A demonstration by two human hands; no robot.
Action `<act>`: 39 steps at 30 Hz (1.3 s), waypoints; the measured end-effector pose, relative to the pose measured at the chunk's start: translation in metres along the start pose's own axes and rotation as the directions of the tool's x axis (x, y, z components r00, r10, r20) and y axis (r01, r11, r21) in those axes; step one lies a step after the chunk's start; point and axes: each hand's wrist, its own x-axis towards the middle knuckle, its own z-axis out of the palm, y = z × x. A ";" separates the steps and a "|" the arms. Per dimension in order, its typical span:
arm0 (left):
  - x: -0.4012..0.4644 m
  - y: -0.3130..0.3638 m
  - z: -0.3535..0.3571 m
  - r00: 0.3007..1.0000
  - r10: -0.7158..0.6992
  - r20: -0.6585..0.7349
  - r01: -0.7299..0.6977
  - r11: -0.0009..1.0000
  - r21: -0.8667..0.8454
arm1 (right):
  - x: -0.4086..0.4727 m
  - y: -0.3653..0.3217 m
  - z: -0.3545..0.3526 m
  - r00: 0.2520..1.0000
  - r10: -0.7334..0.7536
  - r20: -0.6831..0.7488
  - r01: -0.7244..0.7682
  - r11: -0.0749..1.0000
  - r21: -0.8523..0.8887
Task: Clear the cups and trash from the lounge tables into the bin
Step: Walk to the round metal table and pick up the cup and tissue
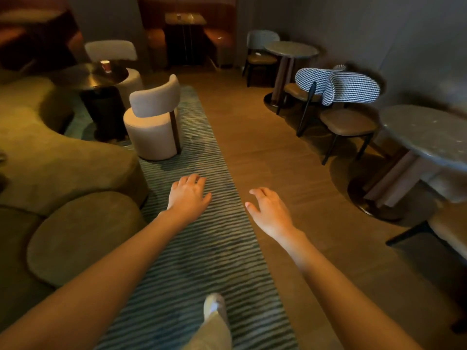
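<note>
Two empty hands, one cup, dark round table

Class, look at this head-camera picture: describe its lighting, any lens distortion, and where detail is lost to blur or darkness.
Head view: dim, warm light; the red cup on the dark round table catches a glow. Wide-angle lens bends the edges, stretching the marble table. The left hand and right hand look slightly soft; the far booth is too dark to read.

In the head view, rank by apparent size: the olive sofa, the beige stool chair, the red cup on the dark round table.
1. Olive sofa, by far the largest, though also nearest the camera.
2. Beige stool chair.
3. Red cup, smallest, and farthest away on the dark round table.
</note>
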 end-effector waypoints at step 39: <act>0.949 -0.124 -0.013 0.940 -0.342 0.019 0.342 0.935 -0.092 | 0.996 0.323 -0.014 0.945 -0.048 0.323 0.065 0.997 -0.042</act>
